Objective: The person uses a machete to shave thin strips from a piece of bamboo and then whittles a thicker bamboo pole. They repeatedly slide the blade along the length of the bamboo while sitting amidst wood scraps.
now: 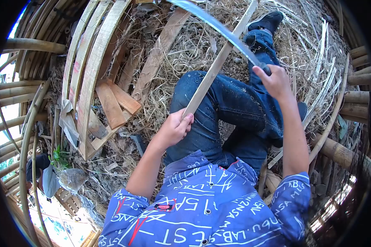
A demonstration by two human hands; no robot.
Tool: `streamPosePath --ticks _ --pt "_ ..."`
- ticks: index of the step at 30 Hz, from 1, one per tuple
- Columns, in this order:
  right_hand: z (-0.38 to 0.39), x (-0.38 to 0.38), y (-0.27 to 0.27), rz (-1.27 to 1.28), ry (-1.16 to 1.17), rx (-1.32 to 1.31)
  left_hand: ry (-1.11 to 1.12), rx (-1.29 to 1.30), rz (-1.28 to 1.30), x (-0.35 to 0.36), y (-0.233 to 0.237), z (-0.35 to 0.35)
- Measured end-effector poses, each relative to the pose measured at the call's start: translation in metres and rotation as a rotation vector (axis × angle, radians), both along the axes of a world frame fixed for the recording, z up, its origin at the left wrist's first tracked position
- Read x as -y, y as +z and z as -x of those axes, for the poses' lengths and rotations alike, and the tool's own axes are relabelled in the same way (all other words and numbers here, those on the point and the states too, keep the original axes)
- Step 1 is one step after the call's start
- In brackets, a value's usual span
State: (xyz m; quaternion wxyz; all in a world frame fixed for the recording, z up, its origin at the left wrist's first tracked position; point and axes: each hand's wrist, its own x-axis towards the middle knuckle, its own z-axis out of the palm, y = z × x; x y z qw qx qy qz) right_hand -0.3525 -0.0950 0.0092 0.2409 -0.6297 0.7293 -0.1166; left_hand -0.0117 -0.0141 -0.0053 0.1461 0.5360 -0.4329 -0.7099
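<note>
Strip [211, 75] slanting over the jeans [239, 109], with a curved blade [206, 17] lying across its line.
The strip is long, straight and narrow, pale tan turning greyish, with a flat face and nearly parallel edges; its near end sits at the left grip [179, 126], and it runs up past the bent knee until the top of the view cuts it off. The left grip is closed around that near end; the right grip [275, 81] is wrapped around the blade's dark handle [265, 68]. The blade is slim and bluish-grey, passing in front of the strip near the shoe [268, 20]; whether they touch I cannot tell. Pale shavings [184, 55] litter the ground about the legs.
</note>
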Motion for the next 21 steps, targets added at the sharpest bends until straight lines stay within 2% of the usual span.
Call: streamPosePath --ticks 2,5,6,8,11,14,18,21 --pt "-0.024 -0.012 0.005 -0.029 0.077 0.021 0.001 0.005 0.003 0.0 -0.002 0.002" --pt "-0.067 -0.028 0.002 0.007 0.345 0.016 0.011 0.029 -0.009 -0.003 -0.003 0.002" --pt "-0.083 -0.03 0.006 -0.008 0.433 -0.086 0.029 0.041 -0.02 -0.003 -0.003 0.002" --pt "-0.104 -0.031 0.006 -0.031 0.54 -0.071 0.032 0.033 -0.035 -0.003 -0.002 0.003" --pt "-0.107 -0.026 0.005 0.006 0.574 -0.072 0.044 0.012 -0.023 -0.005 -0.007 0.003" --pt "-0.089 -0.015 0.001 0.087 0.51 -0.148 0.056 -0.014 -0.01 -0.008 -0.008 0.0" --pt "-0.034 0.01 -0.004 0.032 0.134 -0.084 0.053 -0.02 -0.032 -0.009 -0.011 -0.004" --pt "-0.005 0.018 -0.002 0.024 0.173 -0.181 -0.002 0.009 0.024 -0.002 -0.008 0.0"
